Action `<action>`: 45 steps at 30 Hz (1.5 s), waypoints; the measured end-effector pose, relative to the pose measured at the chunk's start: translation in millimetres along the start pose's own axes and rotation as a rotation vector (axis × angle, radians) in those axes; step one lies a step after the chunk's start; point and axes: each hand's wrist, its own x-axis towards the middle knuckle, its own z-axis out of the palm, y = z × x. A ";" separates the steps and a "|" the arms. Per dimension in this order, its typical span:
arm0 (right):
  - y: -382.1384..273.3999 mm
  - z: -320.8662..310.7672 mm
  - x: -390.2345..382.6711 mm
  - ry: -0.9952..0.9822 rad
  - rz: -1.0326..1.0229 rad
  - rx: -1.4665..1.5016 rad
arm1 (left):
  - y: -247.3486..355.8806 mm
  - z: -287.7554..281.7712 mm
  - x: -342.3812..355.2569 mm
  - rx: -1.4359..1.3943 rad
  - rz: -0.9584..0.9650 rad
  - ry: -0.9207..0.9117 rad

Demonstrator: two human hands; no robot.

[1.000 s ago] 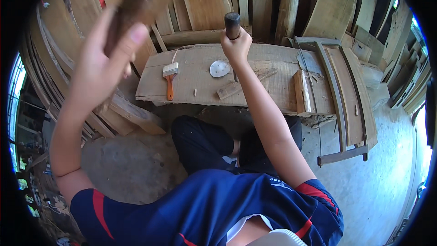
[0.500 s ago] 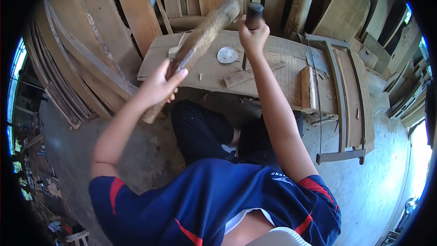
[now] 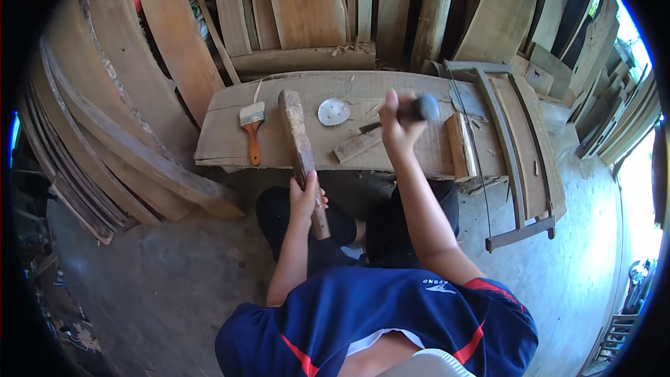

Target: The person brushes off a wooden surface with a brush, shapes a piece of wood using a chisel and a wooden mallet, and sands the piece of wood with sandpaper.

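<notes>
My left hand (image 3: 305, 197) is closed around the narrow grip of a rough wooden mallet (image 3: 293, 122), its thick end pointing away from me over the thick plank bench (image 3: 223, 132). My right hand (image 3: 399, 129) grips a chisel (image 3: 426, 107) above the bench. The chisel's dark, rounded butt is tilted to the right and blurred; its narrow dark blade points left. Below that blade lies a small wood strip (image 3: 358, 145). A white disc with small marks (image 3: 334, 111) sits between the mallet and the chisel. Left of the mallet rests a paintbrush (image 3: 254, 136) with an orange handle.
A wood block (image 3: 460, 145) stands on the bench's right part. Beside it, a frame saw (image 3: 518, 160) leans across the right end, reaching past the front edge. Boards (image 3: 307, 10) line the back; long curved planks (image 3: 129, 132) lean at the left.
My left hand has lowered the mallet toward me and swung it more upright in view, uncovering the paintbrush. My right hand has come down, and the chisel has tipped over to the right.
</notes>
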 end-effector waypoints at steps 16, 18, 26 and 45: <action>-22.1 -126.4 -68.3 -0.226 0.280 -0.221 | 41.6 20.0 8.3 0.615 0.927 0.197; -38.4 -123.9 -67.3 -0.284 0.691 -0.106 | 13.4 30.0 -8.8 0.382 0.755 -0.024; -36.5 -120.2 -57.9 -0.010 0.467 0.168 | -194.9 16.0 -36.3 1.506 0.759 -0.416; 23.1 -121.6 -5.6 -0.789 -0.053 -1.538 | -204.8 23.1 0.1 1.125 0.281 -0.537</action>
